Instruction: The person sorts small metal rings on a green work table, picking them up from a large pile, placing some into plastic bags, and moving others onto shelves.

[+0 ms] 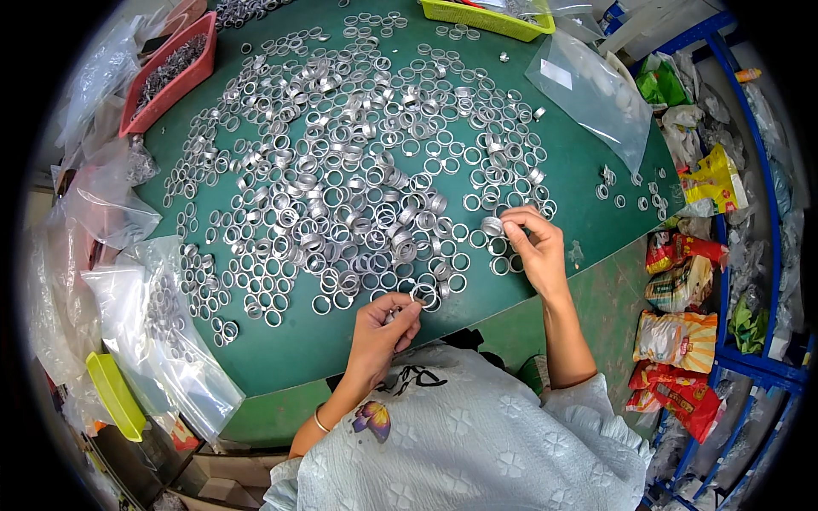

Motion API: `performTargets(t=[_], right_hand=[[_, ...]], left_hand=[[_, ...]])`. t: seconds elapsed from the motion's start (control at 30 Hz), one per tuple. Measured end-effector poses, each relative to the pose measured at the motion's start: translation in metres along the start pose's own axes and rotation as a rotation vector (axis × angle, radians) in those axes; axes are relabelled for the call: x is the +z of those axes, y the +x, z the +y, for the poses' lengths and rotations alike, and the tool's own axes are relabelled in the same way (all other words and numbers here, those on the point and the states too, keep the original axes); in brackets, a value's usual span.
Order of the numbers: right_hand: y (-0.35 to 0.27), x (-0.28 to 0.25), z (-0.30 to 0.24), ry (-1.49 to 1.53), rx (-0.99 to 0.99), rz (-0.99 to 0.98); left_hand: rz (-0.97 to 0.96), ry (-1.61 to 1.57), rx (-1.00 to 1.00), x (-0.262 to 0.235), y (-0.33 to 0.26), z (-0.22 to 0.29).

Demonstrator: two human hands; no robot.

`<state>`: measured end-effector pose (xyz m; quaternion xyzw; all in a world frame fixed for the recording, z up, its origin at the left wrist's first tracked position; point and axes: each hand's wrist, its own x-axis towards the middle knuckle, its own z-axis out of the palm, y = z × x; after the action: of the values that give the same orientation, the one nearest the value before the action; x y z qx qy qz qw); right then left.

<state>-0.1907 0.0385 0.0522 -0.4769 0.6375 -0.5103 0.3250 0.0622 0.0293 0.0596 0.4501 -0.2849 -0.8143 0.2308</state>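
Room: blue shelf (727, 64) and packets (677, 339) at right, fading into the black rim.
Table (281, 345): green, across the centre; the shirt (477, 426) hides part of its near edge.
Rings (365, 226): grey, loose, heaped from centre to upper left, many buried under others.
Left hand (381, 332): lower centre, thumb and forefinger pinching a ring (436, 295) at the heap's lower edge; something grey within the curled fingers is hard to make out.
Right hand (541, 249): right of centre, thumb and forefinger grasping a thick ring (492, 226); single or stacked, I cannot tell.
Red basket (176, 100): upper left, its small metal pieces indistinct.
Yellow tray (490, 21): cut off at top.
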Motion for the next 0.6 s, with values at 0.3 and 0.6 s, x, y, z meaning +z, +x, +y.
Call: performTargets(t=[0.3, 0.6], right_hand=[[0.006, 0.006, -0.007, -0.687, -0.338, 0.138], [0.013, 0.01, -0.012, -0.722, -0.452, 0.045]], left_hand=[[0.005, -0.016, -0.013, -0.001, -0.001, 0.001], [0.0, -0.045, 0.002, -0.002, 0.0, -0.003]])
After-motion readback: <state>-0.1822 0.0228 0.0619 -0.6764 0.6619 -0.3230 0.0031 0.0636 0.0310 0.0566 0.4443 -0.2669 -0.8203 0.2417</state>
